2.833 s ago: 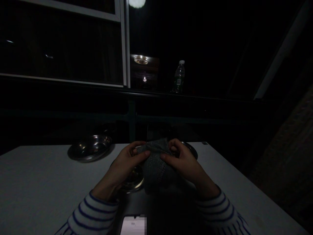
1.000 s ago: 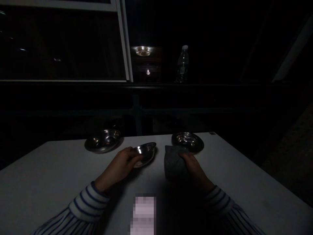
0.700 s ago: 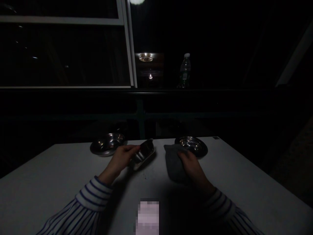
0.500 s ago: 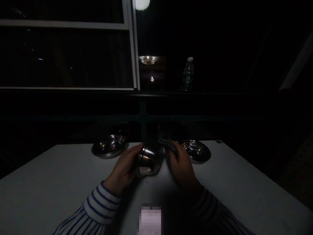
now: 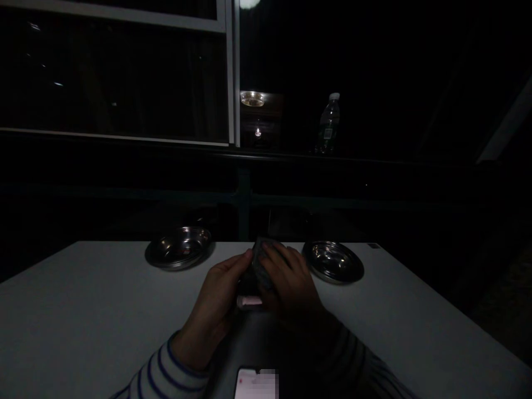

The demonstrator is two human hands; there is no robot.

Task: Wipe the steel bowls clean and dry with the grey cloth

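My left hand (image 5: pixel 216 302) grips a shiny metal bowl (image 5: pixel 249 301) by its left side, above the middle of the white table. Most of the bowl is hidden behind my hands and in shadow. My right hand (image 5: pixel 288 280) is closed on a grey cloth (image 5: pixel 261 263) and presses it against the bowl. On the table, a stack of metal bowls (image 5: pixel 178 249) stands beyond my left hand. Another shallow metal bowl or stack (image 5: pixel 333 260) lies beyond my right hand.
A phone (image 5: pixel 254 385) with a lit screen lies at the near edge of the white table (image 5: pixel 103 310). Behind, a plastic bottle (image 5: pixel 330 124) stands on a ledge by the white window frame (image 5: pixel 233 72). The surroundings are very dark.
My right hand has moved left with the cloth, from beside the bowl onto it. The bowl has turned, so less of its bright side shows. The view has shifted slightly.
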